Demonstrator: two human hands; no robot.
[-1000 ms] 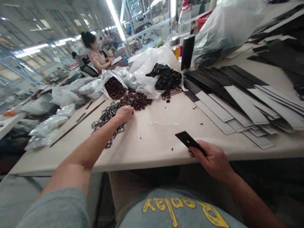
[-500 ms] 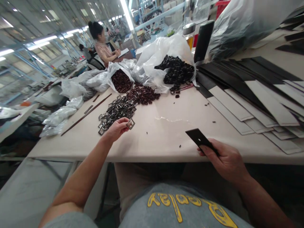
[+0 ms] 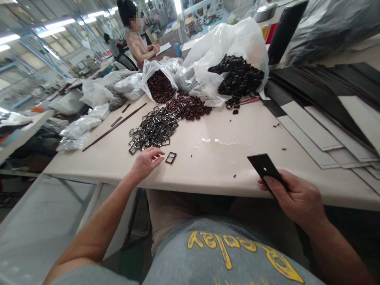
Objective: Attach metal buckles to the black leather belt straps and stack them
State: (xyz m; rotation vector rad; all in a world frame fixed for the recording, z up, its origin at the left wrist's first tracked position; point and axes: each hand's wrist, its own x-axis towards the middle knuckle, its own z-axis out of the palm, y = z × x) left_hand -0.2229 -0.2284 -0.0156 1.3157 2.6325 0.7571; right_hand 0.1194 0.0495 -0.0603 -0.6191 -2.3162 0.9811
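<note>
A single metal buckle lies on the table just to the right of my left hand. That hand's fingers are apart and hold nothing. Behind it is a heap of similar dark metal buckles. My right hand grips a dark flat strap piece with a small hole in it, thumb on top, above the table's front edge. The strap piece's lower end is hidden in the hand.
Small brown loops spill from an open plastic bag. Black loops lie in a bigger bag beside pink-handled scissors. Black and white strips are stacked at right. A long brown strip lies at left. A co-worker sits beyond.
My left hand has let go of the buckle it held, which now rests on the table. The right hand still holds the strap piece. The whole view has shifted slightly.
</note>
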